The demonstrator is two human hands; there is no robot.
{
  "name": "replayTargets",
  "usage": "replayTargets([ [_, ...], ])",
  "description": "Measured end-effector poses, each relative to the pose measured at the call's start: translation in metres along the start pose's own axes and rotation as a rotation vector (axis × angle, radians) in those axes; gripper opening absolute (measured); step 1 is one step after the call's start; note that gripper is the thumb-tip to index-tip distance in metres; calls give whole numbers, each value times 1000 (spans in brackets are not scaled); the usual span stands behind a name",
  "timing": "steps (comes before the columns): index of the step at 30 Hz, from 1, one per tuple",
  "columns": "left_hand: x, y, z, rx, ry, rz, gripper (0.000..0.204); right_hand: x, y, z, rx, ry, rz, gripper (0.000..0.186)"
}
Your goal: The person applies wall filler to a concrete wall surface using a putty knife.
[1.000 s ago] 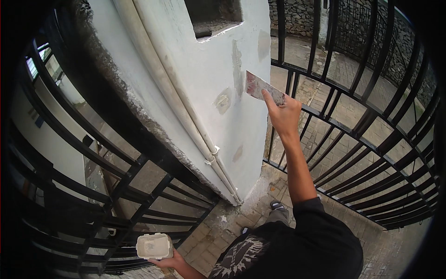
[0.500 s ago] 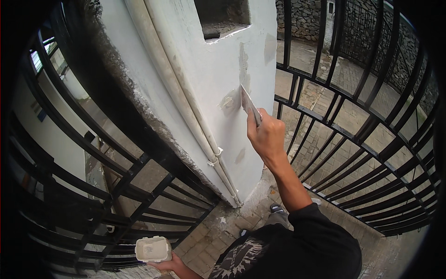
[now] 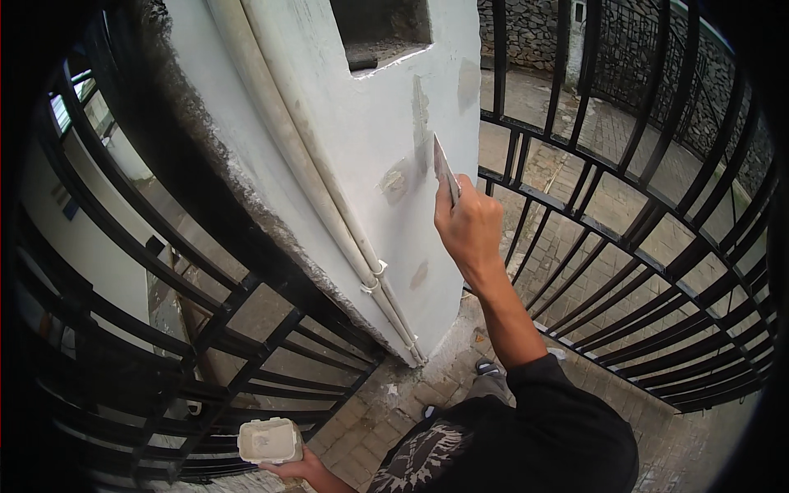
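My right hand (image 3: 470, 226) is closed round a putty knife (image 3: 445, 170), its thin blade pointing up by the white wall (image 3: 362, 123). The blade stands just right of a long grey patch of filler (image 3: 421, 111); whether it touches the wall I cannot tell. Lower left of the blade is a rough, unevenly filled patch (image 3: 394, 182), and a smaller grey patch (image 3: 419, 274) lies further down. Low at the left, my left hand (image 3: 297, 467) holds a small rectangular plastic tub (image 3: 269, 440) with pale paste inside, open side up. Most of its fingers are hidden beneath the tub.
Two pale pipes (image 3: 308, 156) run down the wall, left of a square recess (image 3: 382, 33). Black metal bars rise on both sides, a railing (image 3: 575, 215) at right and a gate (image 3: 222, 329) at left. My feet stand on paving bricks (image 3: 362, 423).
The putty knife has moved slightly right, off the long grey patch, its blade turned a little more upright. The view has shifted slightly. My left hand and the tub stay nearly in place.
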State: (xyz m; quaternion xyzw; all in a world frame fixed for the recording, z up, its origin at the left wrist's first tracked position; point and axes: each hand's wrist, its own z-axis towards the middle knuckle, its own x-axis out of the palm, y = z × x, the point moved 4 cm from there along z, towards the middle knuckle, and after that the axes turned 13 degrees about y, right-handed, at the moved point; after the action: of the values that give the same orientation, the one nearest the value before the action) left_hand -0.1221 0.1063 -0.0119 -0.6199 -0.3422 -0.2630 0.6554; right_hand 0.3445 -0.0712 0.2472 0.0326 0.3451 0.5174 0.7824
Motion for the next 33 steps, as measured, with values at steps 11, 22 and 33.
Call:
replayTargets([
  [11,8,-9,-7,32,-2,10,70,-10,4,13,13,-53,-87,12],
  [22,-3,-6,-2,-3,115,-26,71,-11,17,16,-41,-8,-41,17],
  [33,-1,-4,-5,11,104,-14,71,-19,22,24,-47,-38,-6,14],
])
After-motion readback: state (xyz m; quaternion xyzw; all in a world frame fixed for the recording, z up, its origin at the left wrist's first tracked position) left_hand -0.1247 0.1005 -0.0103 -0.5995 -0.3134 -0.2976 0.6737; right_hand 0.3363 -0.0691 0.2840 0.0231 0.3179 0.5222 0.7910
